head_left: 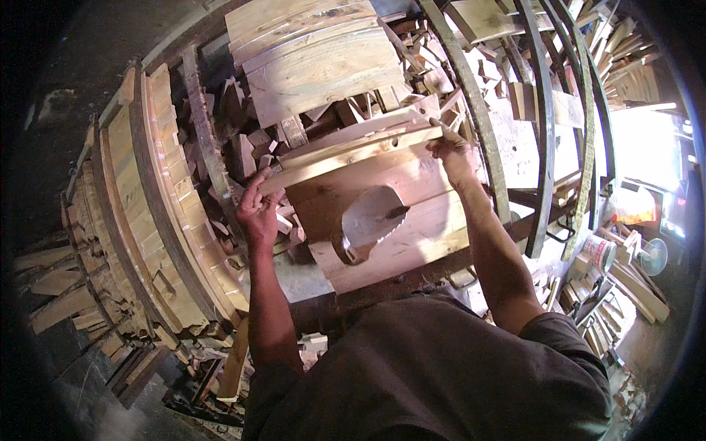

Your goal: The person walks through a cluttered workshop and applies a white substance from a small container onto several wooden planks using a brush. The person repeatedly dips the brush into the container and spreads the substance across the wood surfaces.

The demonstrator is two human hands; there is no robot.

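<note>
A narrow wooden board (346, 156) with dark knots is held on its long edge between both my hands. My left hand (257, 212) has its fingers closed round the board's left end. At the other end, my right hand (451, 153) grips with thumb and fingers. Just beyond lies another pale board (368, 126), partly hidden behind the held one. Below them is a flat wooden panel (430, 229), and on it rests a pale, scoop-shaped container (373, 219) with a dark patch inside.
A stack of jointed wooden panels (323, 62) lies at the far side. Dark metal bars (471, 103) run across at the right, and long clamped panels (158, 198) stand at the left. Wood offcuts (246, 151) fill the gaps. A bucket (599, 252) stands at the right.
</note>
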